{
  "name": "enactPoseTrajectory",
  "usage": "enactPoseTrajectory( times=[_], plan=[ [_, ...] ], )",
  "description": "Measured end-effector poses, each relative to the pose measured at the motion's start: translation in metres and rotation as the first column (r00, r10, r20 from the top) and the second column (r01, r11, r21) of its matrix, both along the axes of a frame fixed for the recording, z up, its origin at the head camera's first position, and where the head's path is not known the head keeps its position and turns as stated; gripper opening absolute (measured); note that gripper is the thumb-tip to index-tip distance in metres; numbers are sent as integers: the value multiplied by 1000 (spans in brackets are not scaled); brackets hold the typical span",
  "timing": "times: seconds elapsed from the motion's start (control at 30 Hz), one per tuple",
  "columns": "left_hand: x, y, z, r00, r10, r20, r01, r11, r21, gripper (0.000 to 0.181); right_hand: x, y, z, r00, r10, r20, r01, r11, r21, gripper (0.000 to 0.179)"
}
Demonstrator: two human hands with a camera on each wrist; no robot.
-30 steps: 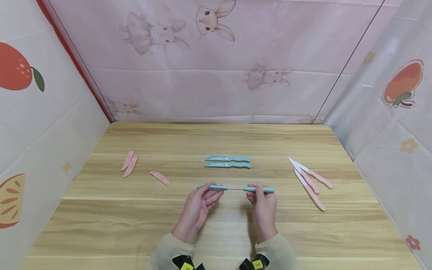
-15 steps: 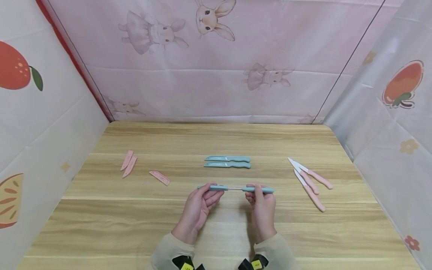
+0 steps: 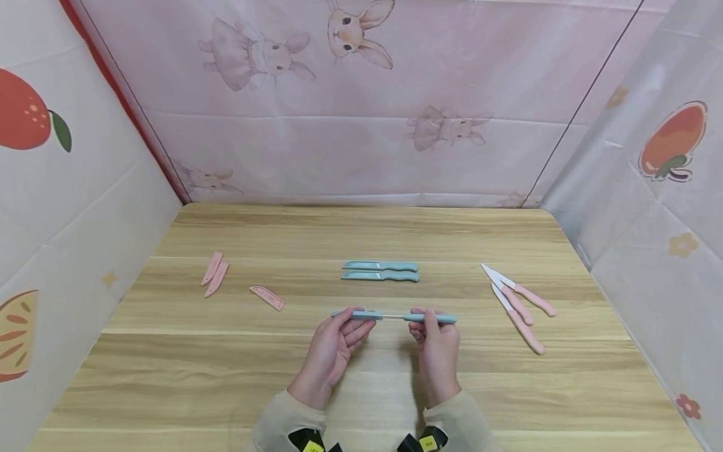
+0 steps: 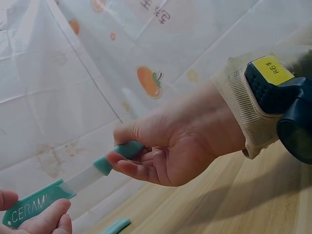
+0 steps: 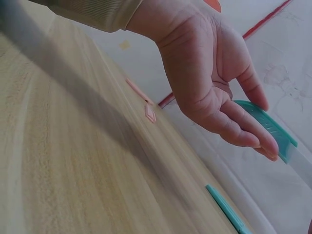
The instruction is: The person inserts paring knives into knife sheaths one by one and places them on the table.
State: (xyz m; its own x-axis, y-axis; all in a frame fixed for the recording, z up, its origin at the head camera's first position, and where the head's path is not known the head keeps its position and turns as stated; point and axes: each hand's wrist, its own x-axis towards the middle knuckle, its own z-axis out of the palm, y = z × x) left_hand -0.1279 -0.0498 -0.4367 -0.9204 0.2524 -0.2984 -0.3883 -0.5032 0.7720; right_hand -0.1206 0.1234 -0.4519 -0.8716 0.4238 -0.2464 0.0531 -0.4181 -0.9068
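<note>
My left hand (image 3: 332,351) pinches a teal knife sheath (image 4: 36,202) between thumb and fingers. In my right hand (image 3: 439,355) is the teal handle (image 3: 431,318) of a knife, gripped with thumb on the near side. Its white blade (image 4: 84,179) points left, with the tip part inside the sheath and a stretch of blade showing between sheath and handle. Both are held level above the table. Behind them lie two teal knives (image 3: 381,271) in their sheaths, side by side.
Pink sheaths (image 3: 267,297) lie on the left of the wooden table (image 3: 186,370). Several unsheathed pink-handled knives (image 3: 525,329) with white blades lie crossed on the right. Printed cloth walls (image 3: 361,157) stand at the back and both sides.
My right hand has moved slightly left with the knife, so a shorter stretch of blade shows outside the sheath. The left hand has barely moved.
</note>
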Motion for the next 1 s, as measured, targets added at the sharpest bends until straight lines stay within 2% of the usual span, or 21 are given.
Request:
enactPoseTrajectory(
  times=[1.0],
  plan=[
    [3,4,0,1000,2,1,-2,1000,9,42,2,-4,3,1000,16,2,-16,1000,-12,17]
  ],
)
